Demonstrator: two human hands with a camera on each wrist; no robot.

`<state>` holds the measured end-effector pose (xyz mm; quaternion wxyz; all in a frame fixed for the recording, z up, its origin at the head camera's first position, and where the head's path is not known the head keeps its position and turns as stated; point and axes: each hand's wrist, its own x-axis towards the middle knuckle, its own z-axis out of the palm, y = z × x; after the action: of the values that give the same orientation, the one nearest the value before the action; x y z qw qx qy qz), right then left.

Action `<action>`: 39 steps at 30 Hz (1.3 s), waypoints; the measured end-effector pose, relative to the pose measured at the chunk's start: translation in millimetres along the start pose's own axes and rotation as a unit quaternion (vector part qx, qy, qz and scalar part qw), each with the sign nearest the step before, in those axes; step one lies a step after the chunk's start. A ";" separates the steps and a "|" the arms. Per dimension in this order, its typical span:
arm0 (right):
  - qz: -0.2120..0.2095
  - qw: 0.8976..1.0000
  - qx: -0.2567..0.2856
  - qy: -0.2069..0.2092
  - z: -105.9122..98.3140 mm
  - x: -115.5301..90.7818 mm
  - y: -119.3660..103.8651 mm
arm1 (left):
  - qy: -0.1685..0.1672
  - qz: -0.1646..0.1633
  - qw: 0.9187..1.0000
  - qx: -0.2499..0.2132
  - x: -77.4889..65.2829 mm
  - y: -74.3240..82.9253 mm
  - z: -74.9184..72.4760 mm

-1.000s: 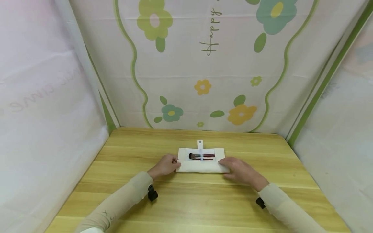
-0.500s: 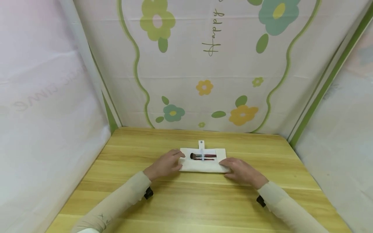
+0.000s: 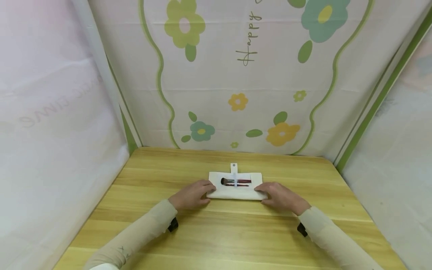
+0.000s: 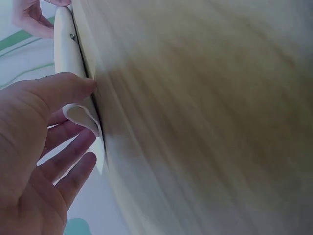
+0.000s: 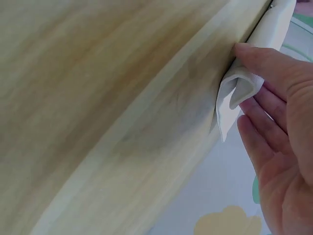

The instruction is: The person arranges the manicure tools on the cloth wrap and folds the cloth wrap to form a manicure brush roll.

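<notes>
A white brush case (image 3: 234,194) lies on the table, its near edge folded over toward the middle. On it, two red-handled makeup brushes, a broad dark-headed one (image 3: 242,181) and a thinner one (image 3: 240,185), lie crosswise under a clear band. A strap (image 3: 234,167) with a snap sticks out from the far edge. My left hand (image 3: 192,195) holds the left end of the fold, thumb at the near edge and fingers over the top. The right end is pinched by my right hand (image 3: 282,197). Both wrist views show the rolled ends of the case (image 4: 66,49) between thumb and fingers.
The wooden table (image 3: 222,236) runs up to a flower-printed cloth wall (image 3: 209,75) at the back. Cloth walls also stand at left and right. A black wrist camera (image 3: 173,225) hangs under the left sleeve, another black camera (image 3: 302,229) under the right.
My left hand lifted its fingers off the case's left end, spread them, and now holds that end again with its fingers further over the top. The right hand keeps its hold.
</notes>
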<state>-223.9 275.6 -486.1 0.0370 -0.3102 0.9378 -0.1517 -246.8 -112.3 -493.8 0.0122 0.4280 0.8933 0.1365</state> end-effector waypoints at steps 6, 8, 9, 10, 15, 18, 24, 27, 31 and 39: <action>-0.010 1.000 0.019 -0.012 -3.5 4.4 6.3 | -0.008 0.001 0.999 -0.032 2.7 -5.8 2.0; -0.008 1.000 0.027 -0.014 -5.2 6.8 9.9 | -0.008 -0.003 0.998 -0.060 4.0 -8.4 1.3; -0.006 0.999 0.029 -0.015 -6.1 7.8 11.9 | -0.008 -0.006 0.997 -0.075 4.7 -9.9 1.0; -0.003 0.999 0.035 -0.016 -6.9 8.6 13.9 | -0.007 -0.008 0.996 -0.090 5.4 -11.3 0.6; 0.007 0.995 0.096 -0.018 -9.1 11.9 25.3 | 0.001 -0.015 0.987 -0.158 9.9 -18.6 -0.9; 0.028 0.987 0.155 -0.014 -9.0 13.7 31.1 | 0.005 -0.028 0.981 -0.191 12.6 -21.4 -2.0; 0.081 0.971 0.223 0.001 -9.0 17.6 38.3 | 0.016 -0.065 0.972 -0.226 18.1 -23.7 0.6; 0.104 0.968 0.227 0.011 -8.2 20.9 41.3 | 0.032 -0.089 0.968 -0.230 21.8 -24.0 3.9; 0.139 0.955 0.260 0.022 -6.1 26.3 43.5 | 0.052 -0.120 0.964 -0.233 26.8 -22.7 5.8; 0.208 0.932 0.295 0.041 -6.1 36.3 37.6 | 0.063 -0.162 0.954 -0.243 34.5 -21.4 5.1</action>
<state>-275.5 284.3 -491.0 0.1194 -0.0774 0.8951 -0.4225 -284.2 -97.4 -500.9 0.0814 0.2521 0.8896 0.3720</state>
